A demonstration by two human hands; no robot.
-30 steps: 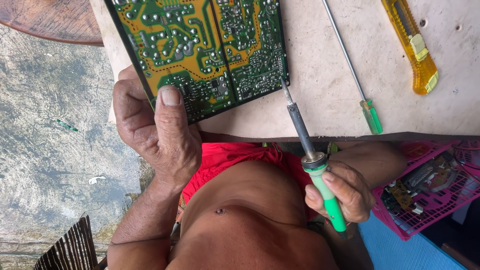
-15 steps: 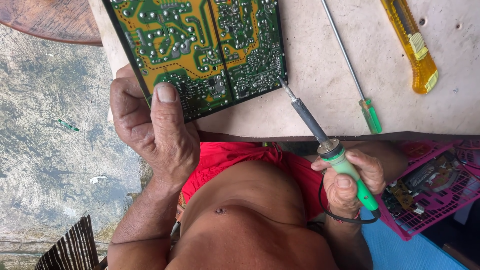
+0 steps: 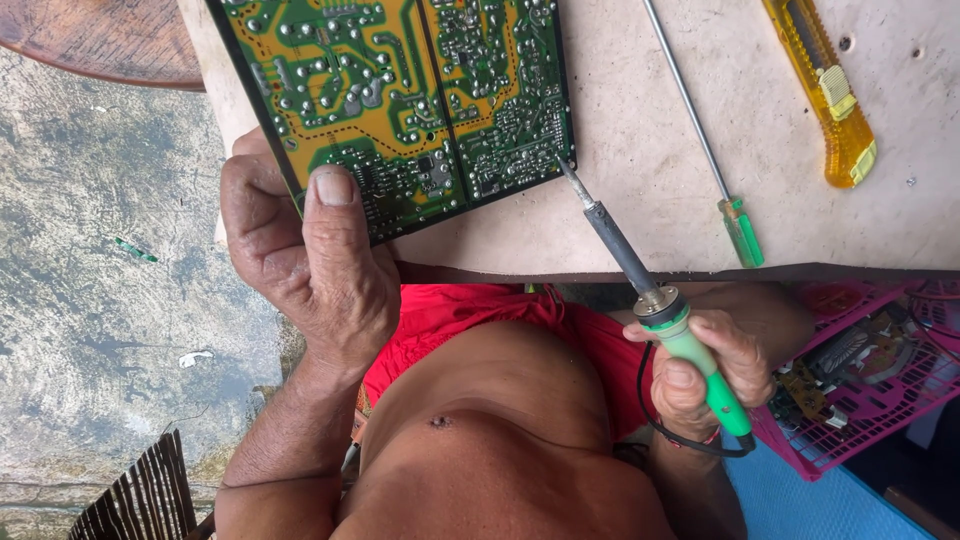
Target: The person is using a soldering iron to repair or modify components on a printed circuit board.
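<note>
On the pale, scuffed tabletop [image 3: 640, 215] we see a green circuit board [image 3: 400, 95], its near corner pinched by the left hand [image 3: 310, 270], thumb pressed on top. The right hand [image 3: 715, 370] is clenched around a green-handled soldering iron [image 3: 650, 295] whose tip seems to touch the board's edge. A screwdriver [image 3: 705, 150] and yellow utility knife [image 3: 825, 90] lie beside it; mottled concrete floor [image 3: 100, 280] spreads left, a pink basket [image 3: 870, 390] stands right.

Bare-chested, sleeveless arms, red shorts [image 3: 470, 310], and what may be a thin band at the right wrist.
</note>
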